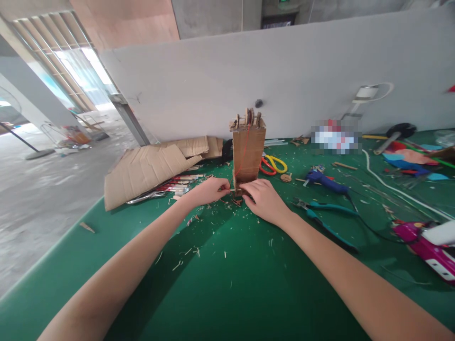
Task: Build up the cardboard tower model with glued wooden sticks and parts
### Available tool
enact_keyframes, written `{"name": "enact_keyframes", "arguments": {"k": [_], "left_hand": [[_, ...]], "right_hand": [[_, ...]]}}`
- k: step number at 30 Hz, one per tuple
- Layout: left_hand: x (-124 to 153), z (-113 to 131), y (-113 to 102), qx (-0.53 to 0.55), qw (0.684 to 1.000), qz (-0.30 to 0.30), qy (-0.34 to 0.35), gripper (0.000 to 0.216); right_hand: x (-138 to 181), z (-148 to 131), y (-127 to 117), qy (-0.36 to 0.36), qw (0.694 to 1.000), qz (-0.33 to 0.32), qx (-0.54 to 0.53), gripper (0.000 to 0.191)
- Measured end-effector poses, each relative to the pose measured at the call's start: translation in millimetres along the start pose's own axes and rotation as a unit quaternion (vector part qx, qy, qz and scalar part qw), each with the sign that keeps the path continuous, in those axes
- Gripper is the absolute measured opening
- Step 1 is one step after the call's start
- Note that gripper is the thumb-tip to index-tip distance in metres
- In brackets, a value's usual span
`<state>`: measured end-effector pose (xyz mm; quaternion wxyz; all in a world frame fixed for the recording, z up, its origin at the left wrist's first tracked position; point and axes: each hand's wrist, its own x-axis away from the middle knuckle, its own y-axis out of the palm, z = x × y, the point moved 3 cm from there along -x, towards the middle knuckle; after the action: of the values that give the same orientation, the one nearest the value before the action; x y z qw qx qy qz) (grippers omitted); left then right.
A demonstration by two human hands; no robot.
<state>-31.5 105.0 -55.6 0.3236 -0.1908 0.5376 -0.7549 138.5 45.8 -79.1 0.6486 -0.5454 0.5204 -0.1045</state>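
A tall cardboard tower (250, 151) stands upright on the green table, with cardboard discs (250, 117) on a rod across its top and a red string (243, 150) running down its front. My left hand (214, 190) is closed in a pinch on the end of a thin wooden stick (232, 190) that crosses the tower's base. From the other side, my right hand (265, 198) is closed on the lower right part of the base, its fingertips near the stick. The inner side of that grip is partly hidden.
Folded cardboard (152, 170) lies left, beside packs of sticks (181, 183). Behind the tower are scissors (279, 164). To the right lie teal-handled pliers (330, 222), a blue glue gun (325, 181), a cable and a magenta tool (423, 244). Wood scraps litter the green table (227, 293).
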Motion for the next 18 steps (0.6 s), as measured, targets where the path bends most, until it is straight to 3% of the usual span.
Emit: {"name": "enact_keyframes", "arguments": {"k": [18], "left_hand": [[-1.9, -4.4, 1.7, -0.005, 1.000, -0.013, 0.021, 0.020]], "right_hand": [[-7.1, -4.1, 6.1, 0.032, 0.999, 0.012, 0.033, 0.023]]}}
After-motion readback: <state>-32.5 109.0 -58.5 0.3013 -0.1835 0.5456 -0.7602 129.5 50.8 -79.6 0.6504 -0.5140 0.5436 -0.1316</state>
